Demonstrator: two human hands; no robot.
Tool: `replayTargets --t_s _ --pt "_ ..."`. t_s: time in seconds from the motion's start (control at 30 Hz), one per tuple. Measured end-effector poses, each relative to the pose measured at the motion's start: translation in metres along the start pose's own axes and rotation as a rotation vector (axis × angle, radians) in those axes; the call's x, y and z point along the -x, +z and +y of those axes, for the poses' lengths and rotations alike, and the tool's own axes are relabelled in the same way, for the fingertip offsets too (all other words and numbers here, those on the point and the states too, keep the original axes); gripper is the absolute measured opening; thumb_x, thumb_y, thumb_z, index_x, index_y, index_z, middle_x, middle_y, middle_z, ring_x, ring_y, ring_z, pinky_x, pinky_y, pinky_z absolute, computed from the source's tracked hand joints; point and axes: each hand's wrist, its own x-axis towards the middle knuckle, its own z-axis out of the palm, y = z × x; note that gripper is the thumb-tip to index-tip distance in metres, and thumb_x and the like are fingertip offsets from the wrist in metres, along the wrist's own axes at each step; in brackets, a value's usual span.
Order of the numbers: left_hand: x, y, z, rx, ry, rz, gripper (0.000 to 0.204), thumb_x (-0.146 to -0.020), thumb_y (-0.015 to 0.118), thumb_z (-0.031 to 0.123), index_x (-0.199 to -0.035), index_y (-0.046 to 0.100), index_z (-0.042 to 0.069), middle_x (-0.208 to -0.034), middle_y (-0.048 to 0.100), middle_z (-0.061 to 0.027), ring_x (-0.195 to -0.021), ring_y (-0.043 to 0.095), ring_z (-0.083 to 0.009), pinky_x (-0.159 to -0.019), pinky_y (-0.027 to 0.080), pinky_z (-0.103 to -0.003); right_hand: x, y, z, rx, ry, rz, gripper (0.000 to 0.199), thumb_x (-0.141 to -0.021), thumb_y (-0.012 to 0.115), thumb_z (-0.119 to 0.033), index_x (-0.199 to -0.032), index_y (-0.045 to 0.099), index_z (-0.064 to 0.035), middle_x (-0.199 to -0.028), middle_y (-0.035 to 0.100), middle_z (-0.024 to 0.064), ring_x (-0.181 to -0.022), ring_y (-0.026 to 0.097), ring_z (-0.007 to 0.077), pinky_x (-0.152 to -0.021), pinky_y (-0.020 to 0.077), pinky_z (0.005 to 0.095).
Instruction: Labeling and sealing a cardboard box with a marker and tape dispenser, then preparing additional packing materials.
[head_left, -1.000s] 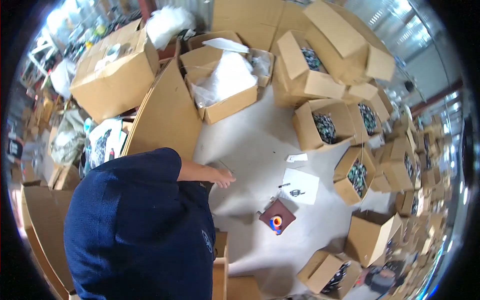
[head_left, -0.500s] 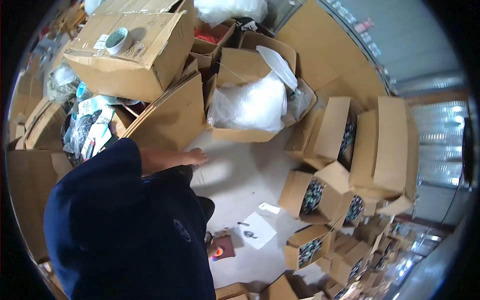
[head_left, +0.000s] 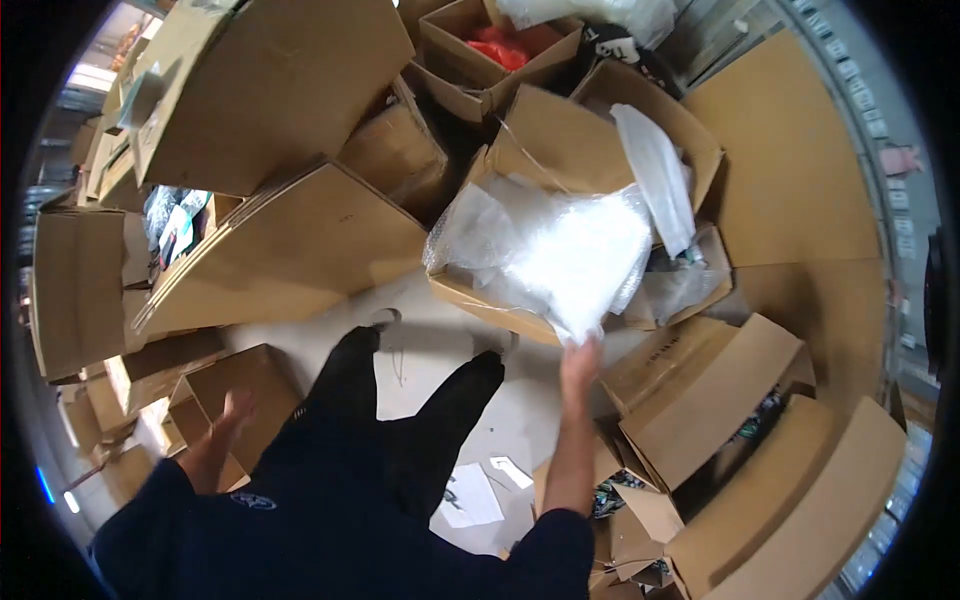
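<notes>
A clear bubble wrap sheet (head_left: pixel 575 255) spills over the near edge of an open cardboard box (head_left: pixel 490 300). My right hand (head_left: pixel 582 358) is closed at the sheet's near corner, which tapers down to my fingers. A folded piece of white wrap (head_left: pixel 655 180) leans at the box's right side. My left hand (head_left: pixel 236 408) is away to the left, above a lower open carton (head_left: pixel 262 385). Its fingers look loosely apart, somewhat blurred, and hold nothing that I can see.
Flattened cardboard (head_left: pixel 300 245) leans upright at the left, below a large carton (head_left: pixel 290 90). Open cartons of small dark items (head_left: pixel 760 415) crowd the right. A white paper sheet (head_left: pixel 472 497) lies on the floor near my legs. Behind, another box holds red material (head_left: pixel 498 45).
My view has turned, bringing the bubble wrap box closer. My right hand has come to the wrap's near corner, pulling it to a point; my left hand now hangs out to the left.
</notes>
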Motion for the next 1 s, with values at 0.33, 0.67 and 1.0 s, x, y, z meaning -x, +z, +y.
replayTargets --t_s 0.33,0.67,1.0 --pt "0.118 0.184 -0.047 -1.144 0.385 -0.253 0.031 -0.093 0.056 0.025 -0.081 0.068 -0.001 -0.078 0.069 -0.0179 -0.078 0.066 -0.0362 -0.071 0.052 -0.045 -0.171 0.056 -0.022 0.164 -0.873 -0.105 0.039 -0.087 0.073 -0.020 -0.118 0.060 -0.0015 -0.107 0.062 0.0146 -0.101 0.062 0.0306 -0.088 0.0504 0.0446" --pt "0.361 0.550 0.228 0.904 0.534 -1.649 0.034 -0.098 0.061 0.006 -0.130 0.059 -0.006 -0.106 0.070 -0.0258 -0.089 0.072 -0.0295 -0.076 0.061 -0.040 -0.015 0.035 0.004 -0.703 0.166 -0.507 0.019 -0.094 0.061 -0.009 -0.102 0.070 0.0049 -0.083 0.069 0.0087 -0.072 0.064 0.0132 -0.069 0.0533 0.0297" --pt "0.131 0.830 0.081 -0.280 0.422 -0.691 0.059 -0.100 0.054 0.051 -0.124 0.062 -0.002 -0.117 0.065 -0.0251 -0.108 0.066 -0.0311 -0.093 0.053 -0.039 -0.008 -0.093 -0.043 -1.154 0.370 -0.360 0.018 -0.099 0.057 -0.013 -0.104 0.062 0.0028 -0.081 0.061 0.0147 -0.067 0.064 0.0232 -0.060 0.0558 0.0382"
